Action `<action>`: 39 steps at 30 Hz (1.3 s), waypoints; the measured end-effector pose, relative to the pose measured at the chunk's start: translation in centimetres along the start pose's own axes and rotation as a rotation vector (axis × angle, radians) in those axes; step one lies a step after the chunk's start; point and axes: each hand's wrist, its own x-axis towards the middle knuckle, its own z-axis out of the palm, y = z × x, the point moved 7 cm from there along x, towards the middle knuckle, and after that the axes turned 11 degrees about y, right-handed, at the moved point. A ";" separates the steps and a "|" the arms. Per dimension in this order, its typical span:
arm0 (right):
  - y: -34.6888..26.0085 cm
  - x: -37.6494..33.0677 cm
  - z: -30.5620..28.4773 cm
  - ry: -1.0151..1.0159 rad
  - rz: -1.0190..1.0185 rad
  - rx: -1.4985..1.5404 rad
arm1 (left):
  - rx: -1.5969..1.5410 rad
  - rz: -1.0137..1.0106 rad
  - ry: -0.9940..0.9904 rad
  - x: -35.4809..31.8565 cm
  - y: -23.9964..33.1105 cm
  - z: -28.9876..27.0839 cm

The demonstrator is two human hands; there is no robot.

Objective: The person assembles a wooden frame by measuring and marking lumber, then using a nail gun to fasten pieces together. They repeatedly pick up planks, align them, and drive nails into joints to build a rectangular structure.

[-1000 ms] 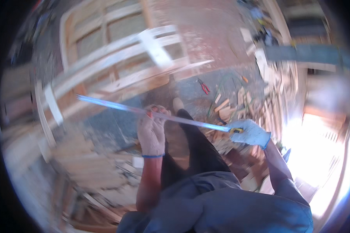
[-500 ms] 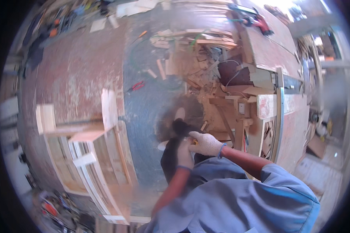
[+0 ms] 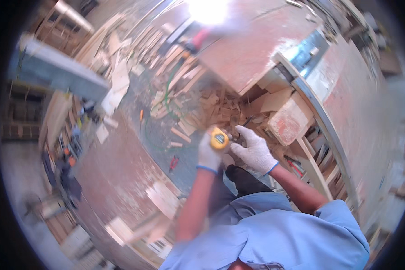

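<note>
Both my hands wear white knit gloves with blue cuffs and meet in front of my chest. My left hand [image 3: 209, 155] is closed around a yellow tape measure case [image 3: 219, 138]. My right hand [image 3: 255, 150] is right beside it, fingers raised toward the case. A thin dark stick-like thing [image 3: 247, 121] shows by its fingertips; I cannot tell whether the hand holds it. My light blue shirt fills the lower edge.
Wood offcuts [image 3: 198, 105] litter the grey floor, with a green cable [image 3: 166, 96] and a red hand tool [image 3: 173, 163] among them. A reddish board bench [image 3: 252, 54] stands ahead, with a wooden block [image 3: 289, 122] below its edge. Another reddish board [image 3: 117, 175] lies to the left.
A second ago a long tape blade was stretched between my hands; now it is drawn in and the hands are together at the case. My view has swung round the workshop.
</note>
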 end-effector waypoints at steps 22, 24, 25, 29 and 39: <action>22.0 -12.7 -26.3 1.037 0.553 -0.204 | 2.024 1.582 -0.282 17.1 9.6 20.5; 23.1 -10.9 -28.7 1.066 0.469 -0.374 | 1.876 1.605 -0.334 14.8 8.7 22.4; 24.8 -10.3 -29.8 1.097 0.478 -0.411 | 1.784 1.556 -0.374 13.0 7.2 23.9; 27.4 -6.8 -34.5 1.165 0.331 -0.664 | 1.549 1.362 -0.802 5.1 -2.9 32.7; 34.7 -3.9 -35.4 0.936 0.463 -0.703 | 1.667 1.159 -1.187 1.4 -25.7 46.6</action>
